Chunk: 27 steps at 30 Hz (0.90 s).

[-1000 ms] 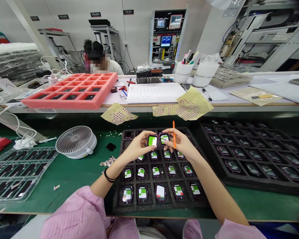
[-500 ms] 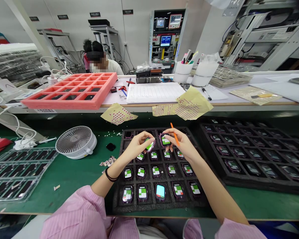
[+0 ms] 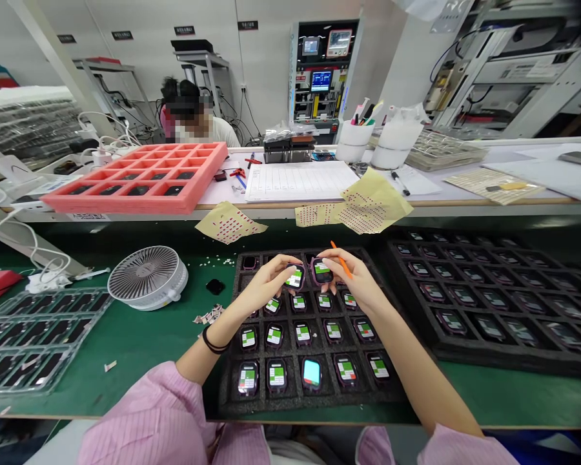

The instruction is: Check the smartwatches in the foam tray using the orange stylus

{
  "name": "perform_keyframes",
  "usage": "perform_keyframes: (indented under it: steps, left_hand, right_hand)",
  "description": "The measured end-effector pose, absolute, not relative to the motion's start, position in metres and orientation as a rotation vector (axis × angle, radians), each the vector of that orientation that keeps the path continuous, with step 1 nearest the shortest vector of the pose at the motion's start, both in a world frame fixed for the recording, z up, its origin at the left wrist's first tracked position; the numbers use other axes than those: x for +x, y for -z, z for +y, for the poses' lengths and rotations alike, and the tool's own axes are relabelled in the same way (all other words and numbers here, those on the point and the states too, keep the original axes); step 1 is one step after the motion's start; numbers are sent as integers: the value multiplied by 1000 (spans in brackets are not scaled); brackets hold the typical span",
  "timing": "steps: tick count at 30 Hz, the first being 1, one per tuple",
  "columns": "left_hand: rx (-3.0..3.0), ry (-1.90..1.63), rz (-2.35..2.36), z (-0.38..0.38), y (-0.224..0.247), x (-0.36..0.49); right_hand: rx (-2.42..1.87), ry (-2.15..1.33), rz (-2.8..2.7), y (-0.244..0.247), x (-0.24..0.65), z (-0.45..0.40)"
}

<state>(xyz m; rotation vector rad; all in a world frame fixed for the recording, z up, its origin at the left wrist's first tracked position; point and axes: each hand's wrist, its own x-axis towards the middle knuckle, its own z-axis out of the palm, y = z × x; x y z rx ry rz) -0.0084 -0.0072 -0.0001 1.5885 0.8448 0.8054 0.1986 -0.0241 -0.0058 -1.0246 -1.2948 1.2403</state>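
Both hands are raised over the far rows of a black foam tray [image 3: 290, 405]. My left hand [image 3: 270, 281] pinches a small watch [image 3: 295, 278] whose lit screen shows green and white. Close beside it, my right hand [image 3: 352, 276] holds a second watch [image 3: 322, 272] with a similar screen, plus an orange stick [image 3: 341, 261] that slants up between the fingers. Below the hands, several watches lie face up in the tray's compartments, most with green and white screens. One watch [image 3: 312, 374] in the near row glows cyan.
A round grey fan [image 3: 148, 276] and a clear tray [image 3: 53, 385] of dark parts are on the left. Another black tray [image 3: 503, 359] is at the right. A pink foam tray [image 3: 192, 194] and paper [image 3: 300, 181] lie on the shelf. Beyond it sits a person [image 3: 225, 132].
The watch in my left hand has turned to face the camera more and moved slightly right, nearer the other watch. The orange stick in my right hand is tilted a little lower.
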Motion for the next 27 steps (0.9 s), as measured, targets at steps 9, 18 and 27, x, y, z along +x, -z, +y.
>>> perform_keyframes:
  steps: [9, 18, 27]
  left_hand:
    - [1595, -815, 847, -9, -3, -8]
    - [1579, -820, 845, -10, -4, -8]
    - [1598, -823, 857, -10, -5, -10]
  right_hand:
    - [-1018, -1240, -1310, 6, 200, -24]
    - [-1001, -1240, -1328, 9, 201, -23]
    - [-998, -1241, -1324, 9, 201, -23]
